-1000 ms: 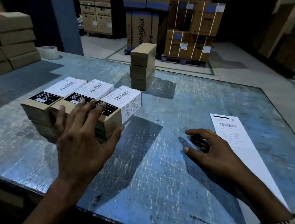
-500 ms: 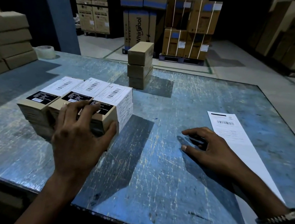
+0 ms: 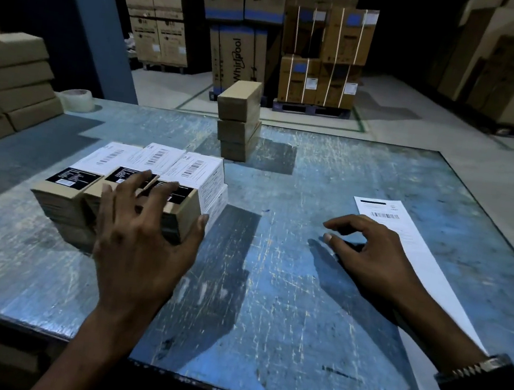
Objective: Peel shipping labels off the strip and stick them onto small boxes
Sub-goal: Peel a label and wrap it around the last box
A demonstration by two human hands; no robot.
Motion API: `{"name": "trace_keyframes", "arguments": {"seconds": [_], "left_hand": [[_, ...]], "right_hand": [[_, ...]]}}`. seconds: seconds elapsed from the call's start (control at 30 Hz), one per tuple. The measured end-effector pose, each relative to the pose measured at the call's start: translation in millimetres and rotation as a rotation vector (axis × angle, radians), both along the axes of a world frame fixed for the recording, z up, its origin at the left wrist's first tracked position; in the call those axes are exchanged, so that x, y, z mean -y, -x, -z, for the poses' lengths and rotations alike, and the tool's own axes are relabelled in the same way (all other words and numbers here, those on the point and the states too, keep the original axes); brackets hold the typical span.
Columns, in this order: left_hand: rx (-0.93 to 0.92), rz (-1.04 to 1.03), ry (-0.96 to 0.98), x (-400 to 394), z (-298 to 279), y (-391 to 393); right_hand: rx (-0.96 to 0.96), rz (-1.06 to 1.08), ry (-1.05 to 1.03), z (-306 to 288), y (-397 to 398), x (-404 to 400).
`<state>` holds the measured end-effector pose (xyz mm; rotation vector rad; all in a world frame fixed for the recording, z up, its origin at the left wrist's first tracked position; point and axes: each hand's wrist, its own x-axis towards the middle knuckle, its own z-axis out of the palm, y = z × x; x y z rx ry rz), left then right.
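Labelled boxes under left hand, fingers spread over top; right hand loosely curled, holding nothing, beside label strip.

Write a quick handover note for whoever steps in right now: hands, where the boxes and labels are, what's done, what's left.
Left hand: fingers spread over the labelled boxes, thumb against the right side.
Right hand: loosely curled above the table, holding nothing, beside the label strip.
Done: three boxes side by side at front left carry labels.
Left: the stack of plain boxes mid-table is unlabelled; more plain boxes are piled at far left. Tape roll behind them.
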<state>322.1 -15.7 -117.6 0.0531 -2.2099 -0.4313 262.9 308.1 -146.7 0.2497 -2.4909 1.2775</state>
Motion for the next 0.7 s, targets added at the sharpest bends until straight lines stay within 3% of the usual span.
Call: {"name": "trace_keyframes", "arguments": {"seconds": [0.17,0.4,0.57,0.7], "left_hand": [[0.017,0.140,0.142,-31,-30,8],[0.352,0.224,0.396,-63,-97,97],[0.518,0.111,0.283,-55,-107,194],[0.435,0.020,0.160,-43,-102,249]], "right_hand": [[-0.045,0.062,-0.148,5,6,-8],[-0.027,0.049,-0.215,12,11,-11],[-0.035,0.035,-0.226,16,14,-16],[-0.049,0.038,-0.245,19,19,-20]]}}
